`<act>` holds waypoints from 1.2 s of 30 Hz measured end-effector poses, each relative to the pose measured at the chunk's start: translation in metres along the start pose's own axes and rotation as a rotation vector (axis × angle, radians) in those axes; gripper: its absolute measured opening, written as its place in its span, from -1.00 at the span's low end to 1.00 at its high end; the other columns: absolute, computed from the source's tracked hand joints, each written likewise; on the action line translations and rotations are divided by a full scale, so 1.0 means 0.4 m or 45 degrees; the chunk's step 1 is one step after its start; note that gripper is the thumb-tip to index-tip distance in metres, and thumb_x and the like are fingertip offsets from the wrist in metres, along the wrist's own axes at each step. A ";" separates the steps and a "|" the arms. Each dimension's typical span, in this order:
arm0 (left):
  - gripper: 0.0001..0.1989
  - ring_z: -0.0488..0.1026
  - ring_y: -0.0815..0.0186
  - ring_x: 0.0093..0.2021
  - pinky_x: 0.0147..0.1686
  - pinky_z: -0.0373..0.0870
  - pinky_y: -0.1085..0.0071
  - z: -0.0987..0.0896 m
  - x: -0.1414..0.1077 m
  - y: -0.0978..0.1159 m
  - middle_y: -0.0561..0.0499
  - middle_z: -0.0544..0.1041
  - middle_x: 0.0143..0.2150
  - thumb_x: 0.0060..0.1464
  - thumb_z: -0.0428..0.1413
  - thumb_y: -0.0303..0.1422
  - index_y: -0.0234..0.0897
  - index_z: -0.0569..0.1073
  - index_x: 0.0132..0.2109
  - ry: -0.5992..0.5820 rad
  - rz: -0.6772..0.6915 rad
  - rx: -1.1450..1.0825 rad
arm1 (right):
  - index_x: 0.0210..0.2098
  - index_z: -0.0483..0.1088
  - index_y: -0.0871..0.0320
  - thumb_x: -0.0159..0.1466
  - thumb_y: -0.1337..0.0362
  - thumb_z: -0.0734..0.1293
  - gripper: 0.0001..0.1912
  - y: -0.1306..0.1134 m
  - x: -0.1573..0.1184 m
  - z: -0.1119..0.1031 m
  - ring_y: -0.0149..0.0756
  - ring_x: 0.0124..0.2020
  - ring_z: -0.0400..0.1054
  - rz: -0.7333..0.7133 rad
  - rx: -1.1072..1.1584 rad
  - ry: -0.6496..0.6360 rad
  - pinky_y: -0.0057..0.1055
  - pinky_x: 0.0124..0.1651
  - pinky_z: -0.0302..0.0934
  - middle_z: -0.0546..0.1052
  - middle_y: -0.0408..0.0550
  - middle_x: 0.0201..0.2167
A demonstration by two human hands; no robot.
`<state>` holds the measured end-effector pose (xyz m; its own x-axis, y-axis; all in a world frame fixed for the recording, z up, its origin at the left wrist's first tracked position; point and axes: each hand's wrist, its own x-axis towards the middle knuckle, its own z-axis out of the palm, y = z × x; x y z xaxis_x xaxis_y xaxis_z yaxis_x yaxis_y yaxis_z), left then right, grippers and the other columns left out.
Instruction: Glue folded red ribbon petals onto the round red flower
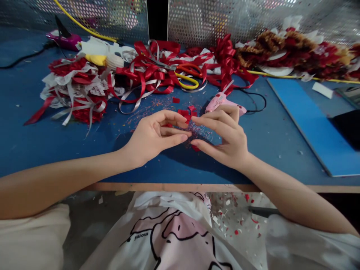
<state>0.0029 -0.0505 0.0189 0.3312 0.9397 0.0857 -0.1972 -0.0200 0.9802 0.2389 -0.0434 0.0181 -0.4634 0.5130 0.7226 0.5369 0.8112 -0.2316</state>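
Above the blue tabletop [129, 144], my left hand [156, 137] is open, its fingers loosely curved and the thumb apart from them. Facing it, my right hand [225, 137] is open too, with thumb and fingers spread. The fingertips of both hands come close together, and I see nothing held in either. Small red ribbon scraps [184, 114] lie just beyond the fingertips, among scattered bits of trimmings. A pink glue gun [218, 100] lies right behind my right hand, which partly hides it.
Red and white ribbons [168, 80] heap at the back, with scissors [187, 80] on them. A red-and-white ribbon bundle [81, 88] lies left, near a purple tool [63, 39]. Brown and red trimmings [292, 52] and a bright blue board [312, 123] are at right.
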 end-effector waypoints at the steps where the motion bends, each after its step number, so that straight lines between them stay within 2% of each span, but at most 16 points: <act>1: -0.62 0.72 0.32 -0.14 -0.05 0.68 0.44 0.001 0.001 -0.002 0.01 0.67 -0.03 0.00 0.46 -0.46 -0.27 0.54 -0.05 0.003 -0.003 -0.012 | 0.21 0.52 -0.08 0.34 0.06 0.50 -0.54 -0.001 -0.001 0.002 -0.07 0.00 0.36 -0.025 0.010 -0.006 -0.02 0.14 0.30 0.62 -0.03 -0.07; 4: -0.58 0.69 0.41 -0.22 -0.12 0.67 0.51 0.001 0.003 -0.008 0.02 0.63 0.03 -0.02 0.47 -0.49 -0.25 0.52 -0.03 -0.022 -0.014 -0.018 | 0.19 0.55 -0.14 0.36 0.15 0.50 -0.59 -0.005 -0.004 0.010 -0.08 0.02 0.31 -0.093 0.058 -0.038 -0.02 0.12 0.29 0.63 -0.06 -0.09; 6: -0.56 0.68 0.41 -0.19 -0.08 0.67 0.49 0.000 0.003 -0.010 -0.01 0.62 0.06 0.03 0.46 -0.46 -0.24 0.53 0.03 -0.085 -0.011 -0.012 | 0.13 0.59 -0.21 0.38 0.22 0.48 -0.65 -0.008 -0.004 0.012 -0.08 0.03 0.30 -0.104 0.089 -0.038 -0.02 0.10 0.28 0.64 -0.09 -0.11; 8: -0.55 0.68 0.31 -0.03 -0.01 0.66 0.44 0.001 0.001 -0.007 -0.07 0.63 0.10 0.10 0.43 -0.43 -0.23 0.52 0.11 -0.157 0.017 0.003 | 0.07 0.62 -0.26 0.38 0.25 0.47 -0.68 -0.009 -0.003 0.011 -0.09 0.02 0.31 -0.095 0.114 -0.005 -0.01 0.09 0.28 0.65 -0.12 -0.14; 11: -0.58 0.55 0.12 0.27 0.14 0.62 0.31 0.006 -0.005 0.002 -0.15 0.61 0.20 0.20 0.35 -0.42 -0.22 0.51 0.18 -0.214 0.061 -0.021 | -0.04 0.66 -0.27 0.34 0.27 0.50 -0.73 -0.008 0.000 0.003 -0.12 -0.01 0.34 -0.060 0.101 0.060 0.00 0.08 0.29 0.65 -0.13 -0.13; 15: -0.64 0.46 0.06 0.38 0.34 0.47 0.13 0.008 -0.012 0.006 -0.14 0.56 0.31 0.30 0.22 -0.44 -0.21 0.52 0.21 -0.262 -0.020 -0.239 | -0.16 0.68 -0.26 0.32 0.29 0.50 -0.77 -0.001 0.003 -0.008 -0.16 -0.06 0.40 -0.009 0.057 0.145 0.02 0.07 0.29 0.63 -0.15 -0.13; 17: -0.61 0.42 0.08 0.41 0.38 0.40 0.13 0.003 -0.013 -0.001 -0.08 0.53 0.36 0.31 0.22 -0.45 -0.15 0.53 0.24 -0.325 -0.032 -0.280 | -0.22 0.68 -0.24 0.33 0.24 0.50 -0.85 0.002 0.003 -0.011 -0.19 -0.13 0.42 0.072 0.066 0.173 0.04 0.07 0.30 0.61 -0.13 -0.18; 20: -0.51 0.39 0.11 0.44 0.32 0.39 0.21 -0.006 -0.009 -0.011 -0.05 0.55 0.35 0.33 0.22 -0.42 -0.04 0.46 0.35 -0.475 -0.041 -0.201 | -0.28 0.68 -0.19 0.31 0.14 0.53 -0.96 0.009 0.002 -0.008 -0.18 -0.15 0.43 0.206 0.153 0.224 0.05 0.07 0.30 0.58 -0.12 -0.21; 22: -0.47 0.45 0.11 0.38 0.21 0.44 0.24 -0.009 -0.007 -0.011 -0.09 0.60 0.28 0.34 0.21 -0.39 -0.07 0.40 0.40 -0.531 -0.069 -0.097 | -0.30 0.68 -0.16 0.27 0.12 0.57 -0.97 0.016 0.001 -0.003 -0.18 -0.12 0.42 0.252 0.287 0.290 0.01 0.06 0.31 0.56 -0.12 -0.21; 25: -0.46 0.59 0.14 0.19 0.03 0.49 0.30 -0.009 -0.005 -0.002 -0.15 0.66 0.17 0.33 0.22 -0.35 -0.17 0.37 0.40 -0.497 -0.091 0.055 | -0.32 0.65 -0.09 0.25 0.09 0.58 -0.90 0.025 0.001 0.002 -0.19 -0.13 0.42 0.303 0.389 0.343 -0.02 0.05 0.33 0.55 -0.11 -0.24; 27: -0.45 0.62 0.15 0.14 0.00 0.52 0.31 -0.007 -0.005 0.001 -0.16 0.68 0.12 0.31 0.25 -0.35 -0.20 0.38 0.39 -0.456 -0.103 0.088 | -0.31 0.64 -0.07 0.32 0.09 0.53 -0.89 0.027 0.002 0.001 -0.19 -0.16 0.43 0.348 0.342 0.295 -0.01 0.07 0.33 0.56 -0.10 -0.26; 32: -0.44 0.62 0.10 0.20 0.19 0.53 0.20 -0.007 -0.004 -0.010 -0.16 0.68 0.14 0.24 0.32 -0.38 -0.18 0.44 0.35 -0.396 -0.184 -0.140 | -0.12 0.64 -0.05 0.46 0.18 0.35 -0.82 0.019 0.010 -0.007 -0.15 -0.08 0.48 0.419 0.206 0.177 0.03 0.16 0.31 0.61 -0.05 -0.18; 36: -0.45 0.63 0.11 0.21 0.24 0.52 0.19 -0.008 0.000 -0.017 -0.17 0.67 0.18 0.22 0.31 -0.43 -0.19 0.47 0.32 -0.360 -0.280 -0.345 | -0.20 0.65 -0.03 0.37 0.25 0.47 -0.94 0.022 0.013 -0.011 -0.16 -0.14 0.47 0.370 0.204 0.242 0.00 0.09 0.33 0.62 -0.08 -0.24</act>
<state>0.0011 -0.0493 0.0116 0.6240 0.7805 -0.0370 -0.3157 0.2952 0.9018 0.2444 -0.0350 0.0226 -0.1606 0.6789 0.7164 0.5026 0.6810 -0.5326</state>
